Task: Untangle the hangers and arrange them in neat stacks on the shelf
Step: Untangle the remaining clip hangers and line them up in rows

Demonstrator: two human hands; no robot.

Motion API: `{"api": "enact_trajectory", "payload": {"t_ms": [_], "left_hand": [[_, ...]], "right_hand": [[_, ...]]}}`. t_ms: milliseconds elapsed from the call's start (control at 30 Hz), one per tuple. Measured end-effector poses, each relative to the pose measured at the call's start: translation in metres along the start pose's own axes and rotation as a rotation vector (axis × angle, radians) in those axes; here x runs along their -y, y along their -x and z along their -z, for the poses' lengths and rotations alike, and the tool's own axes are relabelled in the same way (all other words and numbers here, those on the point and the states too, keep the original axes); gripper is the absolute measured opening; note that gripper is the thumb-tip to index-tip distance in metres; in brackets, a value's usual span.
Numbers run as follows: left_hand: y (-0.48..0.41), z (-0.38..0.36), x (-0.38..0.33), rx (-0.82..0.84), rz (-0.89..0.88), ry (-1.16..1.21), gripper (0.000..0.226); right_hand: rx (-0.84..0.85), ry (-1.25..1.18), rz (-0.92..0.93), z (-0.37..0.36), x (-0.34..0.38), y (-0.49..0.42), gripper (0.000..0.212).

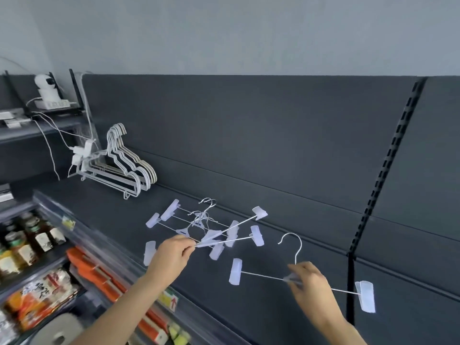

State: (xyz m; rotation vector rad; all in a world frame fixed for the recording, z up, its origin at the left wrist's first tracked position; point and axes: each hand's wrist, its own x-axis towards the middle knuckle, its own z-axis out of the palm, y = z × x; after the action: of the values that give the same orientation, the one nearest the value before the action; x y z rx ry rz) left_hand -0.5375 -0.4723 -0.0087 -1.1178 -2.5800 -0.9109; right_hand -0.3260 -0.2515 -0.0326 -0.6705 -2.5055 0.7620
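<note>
The dark shelf fills the middle of the frame, and the tangle of clip hangers lies on it at centre. I judge the untangling step is in hand. At lower right the right hand grips one freed clip hanger at its middle, fingers curled round the bar below the hook, just beside the pile. The left hand pinches a bar within the tangle. Next, I'd say, the freed one needs laying flat to start a stack. White wire hangers lean stacked at upper left, with plug adapters and cables crowding them. Bottles sit below at lower left.
</note>
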Motion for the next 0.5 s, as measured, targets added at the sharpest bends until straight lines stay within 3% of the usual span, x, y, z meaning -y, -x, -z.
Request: {"api": "enact_trajectory", "payload": {"t_ms": [100,233,500], "left_hand": [[-0.018,0.009,0.051,0.060,-0.047,-0.019,0.013],[-0.047,0.023,0.132,0.122,-0.136,-0.038,0.038],[-0.084,0.010,0.211,0.241,-0.334,0.066,0.032]], "right_hand": [[-0.052,-0.037,-0.029,-0.037,0.025,-0.017,0.024],[-0.116,-0.102,-0.162,-0.092,0.060,-0.033,0.021],[-0.142,0.027,-0.399,-0.140,0.100,-0.037,0.012]]}}
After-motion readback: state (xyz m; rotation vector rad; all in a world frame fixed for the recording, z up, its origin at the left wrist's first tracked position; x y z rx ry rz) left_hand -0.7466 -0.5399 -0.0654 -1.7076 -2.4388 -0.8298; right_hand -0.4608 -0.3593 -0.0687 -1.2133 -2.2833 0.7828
